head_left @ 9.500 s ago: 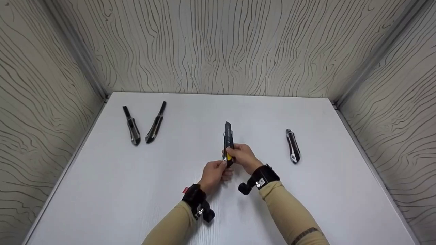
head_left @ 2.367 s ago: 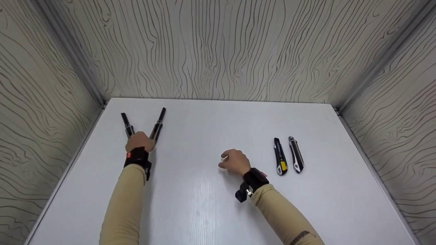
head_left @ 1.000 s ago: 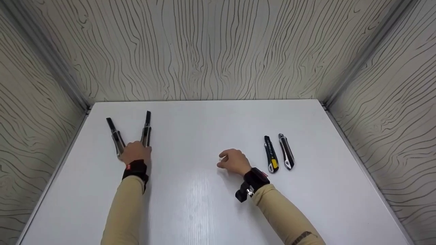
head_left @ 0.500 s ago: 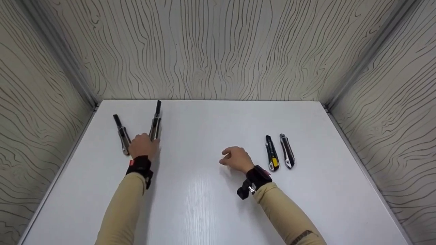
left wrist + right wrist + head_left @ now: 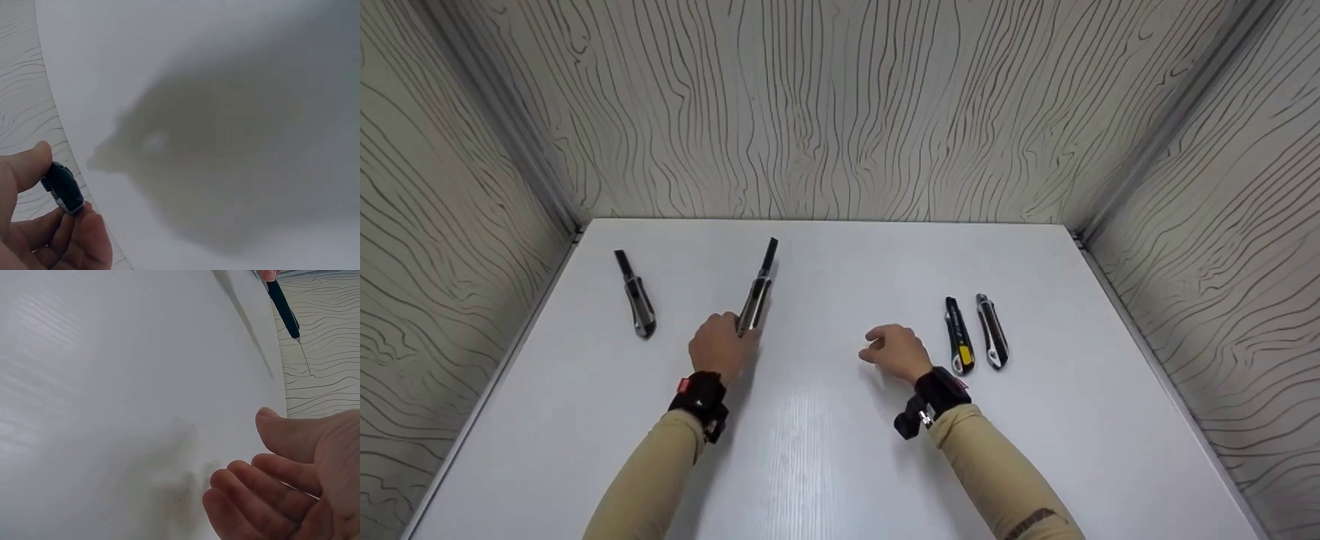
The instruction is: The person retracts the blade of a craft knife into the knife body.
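Note:
My left hand (image 5: 722, 346) pinches a utility knife (image 5: 755, 301) by its handle, above the table. Its long dark blade (image 5: 769, 257) is out and points away from me. In the left wrist view the thumb and fingers meet around the knife's dark end (image 5: 66, 188). To the right, my right hand (image 5: 897, 351) hovers with loosely curled fingers and nothing in them. The right wrist view shows that hand (image 5: 292, 478) bare, with the held knife (image 5: 284, 309) beyond it. A second utility knife (image 5: 640, 306), blade out, lies left of my left hand.
On the right of the white table (image 5: 825, 465) lie a black and yellow utility knife (image 5: 959, 335) and a grey-brown one (image 5: 994, 331), side by side, with no long blade showing. Wood-patterned walls (image 5: 825, 112) rise behind and at both sides.
The black and yellow knife, earlier in both hands, now lies at the right. My left hand has taken a knife from the left pair and carried it toward the middle.

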The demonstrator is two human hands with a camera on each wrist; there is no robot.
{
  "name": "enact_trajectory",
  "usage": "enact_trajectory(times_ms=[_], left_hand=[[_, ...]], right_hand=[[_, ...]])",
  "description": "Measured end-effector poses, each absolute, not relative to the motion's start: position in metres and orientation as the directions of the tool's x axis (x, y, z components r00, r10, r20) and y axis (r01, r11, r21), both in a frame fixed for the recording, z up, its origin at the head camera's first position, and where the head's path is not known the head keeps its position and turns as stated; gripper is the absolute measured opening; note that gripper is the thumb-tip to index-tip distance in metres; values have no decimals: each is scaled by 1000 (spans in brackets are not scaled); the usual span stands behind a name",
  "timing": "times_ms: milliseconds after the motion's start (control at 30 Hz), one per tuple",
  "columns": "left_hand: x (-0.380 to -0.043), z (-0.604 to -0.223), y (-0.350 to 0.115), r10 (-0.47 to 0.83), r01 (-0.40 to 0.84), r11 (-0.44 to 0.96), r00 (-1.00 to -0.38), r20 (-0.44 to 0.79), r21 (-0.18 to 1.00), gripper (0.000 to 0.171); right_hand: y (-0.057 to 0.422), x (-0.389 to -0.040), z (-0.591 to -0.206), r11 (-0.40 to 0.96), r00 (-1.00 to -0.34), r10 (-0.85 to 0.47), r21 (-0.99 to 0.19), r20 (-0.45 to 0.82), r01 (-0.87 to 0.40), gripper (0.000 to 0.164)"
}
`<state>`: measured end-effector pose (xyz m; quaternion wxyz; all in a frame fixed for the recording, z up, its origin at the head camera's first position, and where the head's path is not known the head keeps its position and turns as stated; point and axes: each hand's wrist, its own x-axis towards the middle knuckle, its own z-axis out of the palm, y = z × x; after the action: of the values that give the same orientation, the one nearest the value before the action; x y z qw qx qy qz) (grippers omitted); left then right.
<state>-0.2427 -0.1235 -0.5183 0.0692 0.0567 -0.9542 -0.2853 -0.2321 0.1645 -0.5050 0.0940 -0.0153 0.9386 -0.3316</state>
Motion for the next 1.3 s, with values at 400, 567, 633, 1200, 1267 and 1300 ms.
enact_trajectory(times_ms=[400, 567, 633, 1200, 1267, 1300], left_hand=[[-220, -521, -67, -50, 28, 801, -992, 113, 598, 31], [-211, -523, -44, -8, 76, 799, -990, 138, 596, 31], [-207, -525, -36, 0, 88, 802, -989, 147, 591, 31], [-188, -531, 2, 101, 179, 799, -981, 165, 575, 33], [-188, -531, 4, 105, 181, 795, -981, 162, 578, 33], [-187, -532, 5, 106, 181, 795, -981, 161, 579, 33]], right_hand=[[164, -235, -505, 781, -984, -53, -621, -168, 64, 45], [163, -237, -503, 782, -990, -46, -622, -130, 45, 50], [163, -237, -503, 778, -993, -51, -628, -108, 29, 49], [162, -244, -508, 471, -971, 48, -852, -233, 228, 36], [162, -245, -509, 428, -965, 64, -867, -254, 257, 33], [162, -245, -509, 411, -962, 72, -871, -262, 268, 32]])
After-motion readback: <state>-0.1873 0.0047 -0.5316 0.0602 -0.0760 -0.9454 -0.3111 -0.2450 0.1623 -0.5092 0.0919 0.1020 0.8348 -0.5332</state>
